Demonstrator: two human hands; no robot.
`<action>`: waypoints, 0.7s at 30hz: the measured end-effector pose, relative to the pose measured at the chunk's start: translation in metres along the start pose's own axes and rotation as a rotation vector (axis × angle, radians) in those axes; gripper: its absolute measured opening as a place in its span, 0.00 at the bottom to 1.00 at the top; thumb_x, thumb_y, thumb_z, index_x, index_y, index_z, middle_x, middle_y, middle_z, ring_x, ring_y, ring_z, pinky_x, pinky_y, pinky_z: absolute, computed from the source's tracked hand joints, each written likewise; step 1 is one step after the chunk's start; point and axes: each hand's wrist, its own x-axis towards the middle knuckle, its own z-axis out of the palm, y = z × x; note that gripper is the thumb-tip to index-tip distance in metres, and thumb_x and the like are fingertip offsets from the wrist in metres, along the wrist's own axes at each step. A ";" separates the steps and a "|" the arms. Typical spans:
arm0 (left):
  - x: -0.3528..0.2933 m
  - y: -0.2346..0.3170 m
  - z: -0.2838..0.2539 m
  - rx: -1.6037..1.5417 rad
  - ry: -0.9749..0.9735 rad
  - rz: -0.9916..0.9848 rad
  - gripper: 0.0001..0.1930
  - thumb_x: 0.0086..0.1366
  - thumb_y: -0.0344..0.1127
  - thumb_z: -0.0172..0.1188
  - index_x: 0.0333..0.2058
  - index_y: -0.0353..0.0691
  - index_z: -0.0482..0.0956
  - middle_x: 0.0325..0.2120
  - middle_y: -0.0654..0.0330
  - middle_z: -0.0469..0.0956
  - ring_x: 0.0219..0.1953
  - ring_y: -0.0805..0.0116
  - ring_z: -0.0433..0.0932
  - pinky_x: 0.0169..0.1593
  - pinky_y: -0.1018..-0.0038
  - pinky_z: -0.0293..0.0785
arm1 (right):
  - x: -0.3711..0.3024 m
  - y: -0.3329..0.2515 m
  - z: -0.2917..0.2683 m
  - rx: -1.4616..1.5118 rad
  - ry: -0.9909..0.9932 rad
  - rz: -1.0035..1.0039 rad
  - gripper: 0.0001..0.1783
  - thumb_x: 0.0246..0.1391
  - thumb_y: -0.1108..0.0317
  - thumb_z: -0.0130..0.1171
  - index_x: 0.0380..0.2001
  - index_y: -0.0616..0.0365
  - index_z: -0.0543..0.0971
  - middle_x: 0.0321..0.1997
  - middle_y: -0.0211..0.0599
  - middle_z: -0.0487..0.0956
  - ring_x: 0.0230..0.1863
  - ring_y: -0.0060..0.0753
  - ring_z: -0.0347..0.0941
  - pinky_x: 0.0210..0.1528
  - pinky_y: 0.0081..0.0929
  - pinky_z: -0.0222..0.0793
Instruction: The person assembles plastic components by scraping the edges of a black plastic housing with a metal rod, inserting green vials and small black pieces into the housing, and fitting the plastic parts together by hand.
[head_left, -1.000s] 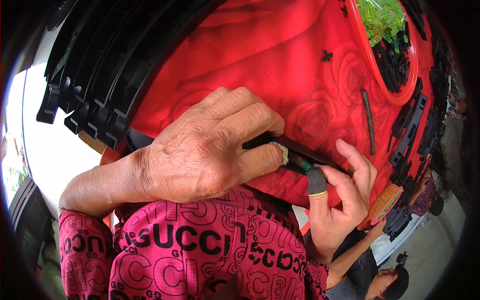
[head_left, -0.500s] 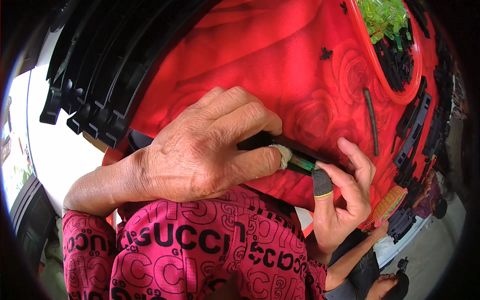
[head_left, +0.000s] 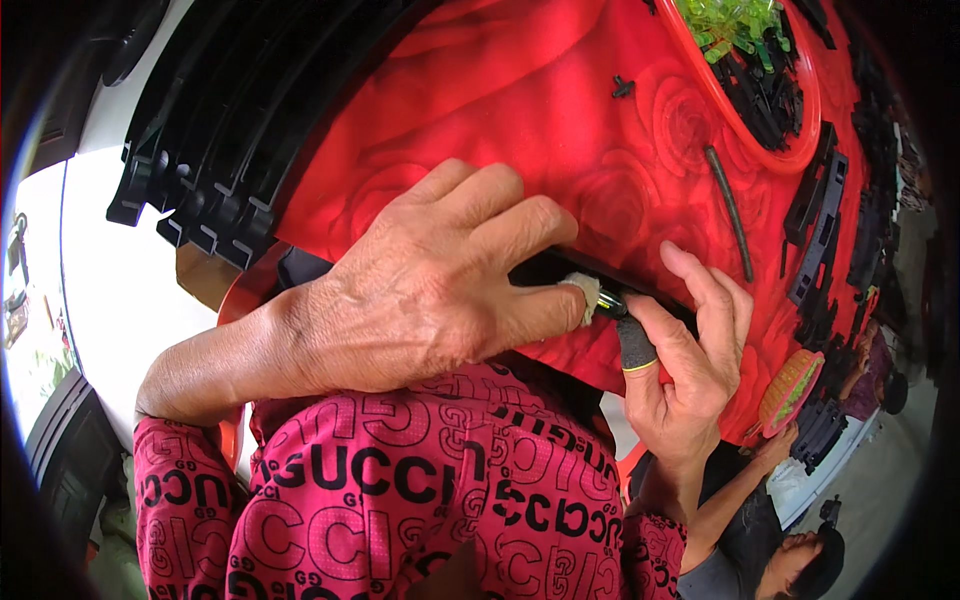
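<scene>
Through the head camera I see my left hand (head_left: 430,280) pinching a black strip (head_left: 548,268) between its wrapped thumb and bent fingers, holding it just above the red cloth (head_left: 480,100) and near the wearer's lap. My right hand (head_left: 690,370) has its thumb, in a dark finger sleeve (head_left: 637,343), and its index finger close together at a small shiny piece (head_left: 608,302) beside the strip, the other fingers raised, though I cannot tell whether they grip that piece or only press it. Beyond them lie a dark rod (head_left: 730,212) and a red-rimmed basket (head_left: 812,130).
</scene>
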 end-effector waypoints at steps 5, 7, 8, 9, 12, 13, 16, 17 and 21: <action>0.000 0.002 0.003 -0.006 -0.038 -0.005 0.07 0.49 0.41 0.73 0.30 0.56 0.87 0.44 0.64 0.79 0.37 0.66 0.73 0.36 0.69 0.68 | -0.012 0.008 0.006 0.039 0.013 -0.042 0.13 0.51 0.68 0.72 0.41 0.59 0.89 0.61 0.53 0.80 0.55 0.51 0.74 0.57 0.43 0.70; 0.001 -0.001 0.007 0.023 -0.010 0.023 0.08 0.47 0.41 0.74 0.28 0.57 0.85 0.43 0.64 0.79 0.35 0.66 0.72 0.33 0.70 0.67 | -0.014 0.009 0.008 0.068 0.034 -0.011 0.14 0.51 0.68 0.73 0.43 0.56 0.90 0.61 0.53 0.80 0.56 0.50 0.74 0.56 0.41 0.72; 0.001 0.000 0.007 0.018 -0.011 0.017 0.08 0.47 0.41 0.74 0.28 0.57 0.85 0.43 0.64 0.79 0.35 0.66 0.72 0.33 0.70 0.67 | -0.015 0.011 0.007 0.069 0.027 -0.009 0.14 0.51 0.68 0.73 0.43 0.56 0.90 0.61 0.53 0.80 0.56 0.50 0.74 0.56 0.41 0.72; 0.001 0.002 0.007 0.014 0.008 0.010 0.08 0.46 0.41 0.75 0.27 0.57 0.85 0.43 0.64 0.79 0.35 0.66 0.72 0.32 0.70 0.66 | -0.016 0.013 0.006 0.109 0.020 0.005 0.15 0.50 0.67 0.74 0.43 0.55 0.90 0.61 0.53 0.80 0.56 0.50 0.75 0.56 0.40 0.72; 0.000 0.002 0.009 0.003 0.042 0.008 0.09 0.45 0.42 0.75 0.26 0.58 0.84 0.42 0.63 0.78 0.34 0.66 0.71 0.32 0.70 0.65 | -0.017 0.013 0.005 0.166 0.016 0.036 0.15 0.50 0.65 0.75 0.43 0.54 0.91 0.60 0.52 0.80 0.55 0.50 0.75 0.55 0.39 0.73; 0.000 0.000 0.010 0.010 0.063 0.012 0.10 0.44 0.43 0.75 0.26 0.59 0.83 0.42 0.63 0.79 0.34 0.65 0.71 0.32 0.69 0.65 | -0.016 0.015 0.008 0.186 0.025 0.039 0.15 0.50 0.63 0.75 0.42 0.54 0.91 0.60 0.52 0.80 0.55 0.50 0.76 0.54 0.38 0.73; 0.001 -0.001 0.007 -0.077 0.020 -0.009 0.10 0.43 0.43 0.75 0.26 0.59 0.84 0.42 0.63 0.79 0.34 0.65 0.71 0.32 0.68 0.65 | -0.012 0.019 0.008 0.158 -0.006 0.013 0.15 0.49 0.59 0.75 0.40 0.51 0.90 0.60 0.55 0.80 0.55 0.52 0.76 0.46 0.39 0.71; 0.000 0.000 0.007 -0.083 0.015 -0.010 0.10 0.43 0.43 0.75 0.26 0.59 0.84 0.42 0.63 0.79 0.34 0.65 0.71 0.32 0.68 0.65 | -0.010 0.018 0.005 0.160 -0.009 0.019 0.15 0.49 0.59 0.75 0.40 0.51 0.90 0.60 0.55 0.80 0.55 0.52 0.76 0.46 0.39 0.71; 0.002 0.003 0.004 -0.059 -0.013 -0.016 0.10 0.43 0.42 0.75 0.28 0.58 0.86 0.43 0.61 0.79 0.34 0.64 0.71 0.32 0.68 0.66 | -0.003 0.016 0.002 0.121 -0.033 -0.010 0.14 0.47 0.62 0.75 0.39 0.52 0.91 0.60 0.51 0.80 0.54 0.50 0.74 0.54 0.39 0.72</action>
